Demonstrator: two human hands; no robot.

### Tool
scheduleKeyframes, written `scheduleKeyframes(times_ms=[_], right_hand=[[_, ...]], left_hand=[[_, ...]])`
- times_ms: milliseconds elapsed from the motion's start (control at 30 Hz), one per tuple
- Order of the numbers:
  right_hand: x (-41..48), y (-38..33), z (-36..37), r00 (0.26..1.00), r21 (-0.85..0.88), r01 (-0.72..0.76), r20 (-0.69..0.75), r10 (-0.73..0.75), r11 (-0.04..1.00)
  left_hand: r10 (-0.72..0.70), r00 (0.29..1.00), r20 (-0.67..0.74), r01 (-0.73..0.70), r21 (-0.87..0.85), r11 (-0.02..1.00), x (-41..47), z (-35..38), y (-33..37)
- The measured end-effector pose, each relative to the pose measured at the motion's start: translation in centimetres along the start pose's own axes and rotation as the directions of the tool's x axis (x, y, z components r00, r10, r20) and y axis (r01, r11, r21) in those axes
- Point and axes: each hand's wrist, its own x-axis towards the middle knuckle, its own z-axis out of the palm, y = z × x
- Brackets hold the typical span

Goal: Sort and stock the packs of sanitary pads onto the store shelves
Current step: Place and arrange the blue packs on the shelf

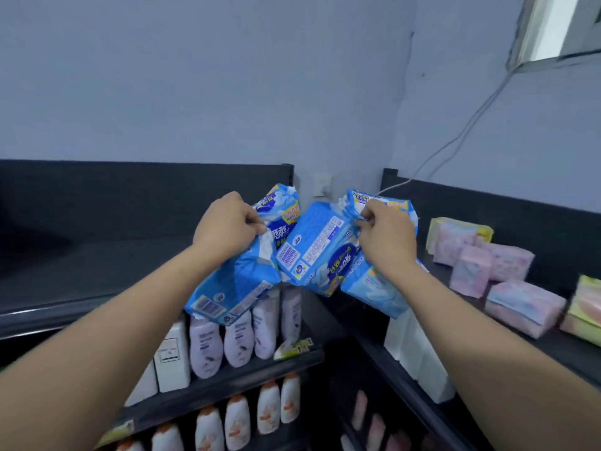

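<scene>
— Where are the blue packs [312,252] held?
— At frame centre. One is pinched by its upper end in the curled fingers of the left hand [227,227], its long axis slanting to lower left. The others are bunched in the clenched fingers of the right hand [385,237].
— Which shelf lies nearer?
— The right-side shelf [553,349], bearing pink packs [487,262], is judged nearer that hand.

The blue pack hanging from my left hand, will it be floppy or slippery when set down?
Probably soft, not stiff: the blue pack crumples where the left hand grips its top. Likely light, since that one-end grip carries it. Its glossy wrapper may slide.
</scene>
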Motion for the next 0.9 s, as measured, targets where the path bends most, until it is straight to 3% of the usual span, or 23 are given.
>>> scheduleKeyframes(times_ms=[367, 600, 900], right_hand=[[3.4, -13.3, 13.8, 0.982, 0.188, 0.144, 0.09, -0.163, 0.972], [7.0, -19.7, 23.4, 0.933, 0.341, 0.249, 0.166, -0.319, 0.906], [9.4, -27.4, 34.0, 0.79, 0.505, 0.326, 0.319, -0.523, 0.799]], left_hand=[[-0.24, 0.963, -0.122, 0.253, 0.108, 0.961, 2.1, -6.7, -15.5], [-0.372, 0.909, -0.187, 0.404, 0.174, 0.898, 5.2, -8.2, -23.7], [-0.625, 0.724, -0.293, 0.69, 0.273, 0.671, 6.9, -10.2, -34.2]])
